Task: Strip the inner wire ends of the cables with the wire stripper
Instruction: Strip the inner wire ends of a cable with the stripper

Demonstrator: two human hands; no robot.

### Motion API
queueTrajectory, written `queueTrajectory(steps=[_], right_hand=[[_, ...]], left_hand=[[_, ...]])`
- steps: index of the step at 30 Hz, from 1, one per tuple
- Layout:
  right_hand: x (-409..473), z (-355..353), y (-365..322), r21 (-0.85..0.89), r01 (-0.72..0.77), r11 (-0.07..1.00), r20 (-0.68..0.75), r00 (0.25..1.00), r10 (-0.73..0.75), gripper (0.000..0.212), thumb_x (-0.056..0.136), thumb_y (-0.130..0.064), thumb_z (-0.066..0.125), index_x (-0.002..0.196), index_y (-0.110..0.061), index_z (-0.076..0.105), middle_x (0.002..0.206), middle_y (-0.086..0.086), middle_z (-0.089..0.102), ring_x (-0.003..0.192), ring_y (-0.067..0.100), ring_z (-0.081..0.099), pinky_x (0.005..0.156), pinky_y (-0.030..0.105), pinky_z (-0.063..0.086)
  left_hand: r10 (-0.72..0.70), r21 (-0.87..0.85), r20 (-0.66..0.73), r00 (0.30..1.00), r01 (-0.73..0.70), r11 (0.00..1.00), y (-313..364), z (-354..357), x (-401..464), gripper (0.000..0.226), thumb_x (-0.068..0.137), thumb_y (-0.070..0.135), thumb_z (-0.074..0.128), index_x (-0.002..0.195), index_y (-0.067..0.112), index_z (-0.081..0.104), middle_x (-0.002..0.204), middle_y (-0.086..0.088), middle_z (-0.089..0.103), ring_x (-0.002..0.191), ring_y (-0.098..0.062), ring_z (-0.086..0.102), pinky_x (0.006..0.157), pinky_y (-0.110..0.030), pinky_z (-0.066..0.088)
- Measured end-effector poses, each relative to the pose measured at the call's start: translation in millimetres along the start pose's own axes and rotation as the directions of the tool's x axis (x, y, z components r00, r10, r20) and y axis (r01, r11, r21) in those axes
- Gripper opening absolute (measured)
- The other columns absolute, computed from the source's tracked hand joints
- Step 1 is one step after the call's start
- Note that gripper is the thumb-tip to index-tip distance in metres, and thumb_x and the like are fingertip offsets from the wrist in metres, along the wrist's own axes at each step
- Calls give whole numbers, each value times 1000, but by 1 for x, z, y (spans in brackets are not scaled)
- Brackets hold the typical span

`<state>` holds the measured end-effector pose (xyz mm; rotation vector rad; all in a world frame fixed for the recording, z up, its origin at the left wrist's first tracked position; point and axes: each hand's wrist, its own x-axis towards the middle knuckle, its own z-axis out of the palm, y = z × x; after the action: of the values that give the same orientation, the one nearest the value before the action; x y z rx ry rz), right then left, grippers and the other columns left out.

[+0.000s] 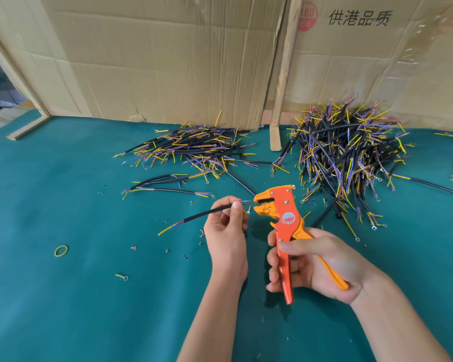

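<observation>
My left hand [226, 231] pinches a short black cable [207, 212] near its right end. The cable's thin inner wires reach into the jaws of an orange wire stripper [283, 212]. My right hand [311, 262] grips the stripper's two handles, with the fingers curled round the red one. The cable's other end, with yellow and blue wires, hangs to the lower left over the green table [63, 296]. A yellow wire with a ring terminal dangles below my left fingers.
A big heap of cables [345, 152] lies at the back right, a flatter pile [194, 145] at the back middle. Loose cables, insulation scraps, a yellow rubber band [61, 250] and a ring terminal [122, 276] lie about. Cardboard sheets [154, 61] wall off the back.
</observation>
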<state>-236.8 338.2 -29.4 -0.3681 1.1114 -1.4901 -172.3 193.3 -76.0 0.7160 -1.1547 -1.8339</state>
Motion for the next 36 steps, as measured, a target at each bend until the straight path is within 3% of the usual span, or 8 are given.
queueTrajectory(steps=[9,14,18,23,27,31,36], right_hand=[[2,0,1,-63,41,997,-21,999,-42,19,80,-12,78,91,-8,63,76,18,53,61,33,56,61,46,55],[4,2,3,-50,29,998,-86,996,-33,39,77,-25,82,96,-10,52,69,16,49,52,29,49,52,40,51],[5,5,4,-28,24,999,-136,990,-28,34,79,-28,79,88,-11,51,62,11,44,45,24,42,46,32,43],[10,7,6,-54,119,991,-243,961,-129,38,80,-34,81,77,-14,49,55,4,33,34,15,30,36,21,30],[10,8,7,54,157,986,-151,977,-147,37,70,-32,88,79,-13,58,59,8,41,39,19,37,41,26,35],[7,1,1,173,240,955,-141,966,-217,58,55,-22,97,95,-9,59,72,15,54,55,28,51,52,39,49],[7,-10,-1,197,299,934,-204,944,-260,38,77,-10,74,111,-3,62,98,26,65,70,35,60,66,47,57]], left_hand=[[61,139,10,998,-61,988,-1,2,-4,18,101,9,58,86,18,65,69,7,59,64,-10,53,60,-18,44],[85,190,19,996,-87,978,-1,3,-6,18,100,10,59,85,20,65,66,10,60,63,-9,54,62,-19,45],[82,200,19,996,-84,976,0,2,-5,17,100,11,60,86,18,66,65,11,62,63,-9,55,63,-19,46],[73,215,45,996,-81,973,1,1,-5,13,98,13,63,87,16,69,66,8,63,60,-8,53,62,-17,45],[42,200,43,998,-50,979,1,0,-4,13,99,14,62,88,16,68,68,5,64,61,-11,52,64,-22,45],[48,258,63,997,-63,964,0,-1,-5,13,100,18,61,88,15,67,65,9,61,58,-9,49,57,-17,42],[50,288,120,991,-83,954,-1,-1,-7,13,100,16,60,90,14,66,71,4,67,58,-11,53,60,-19,45]])
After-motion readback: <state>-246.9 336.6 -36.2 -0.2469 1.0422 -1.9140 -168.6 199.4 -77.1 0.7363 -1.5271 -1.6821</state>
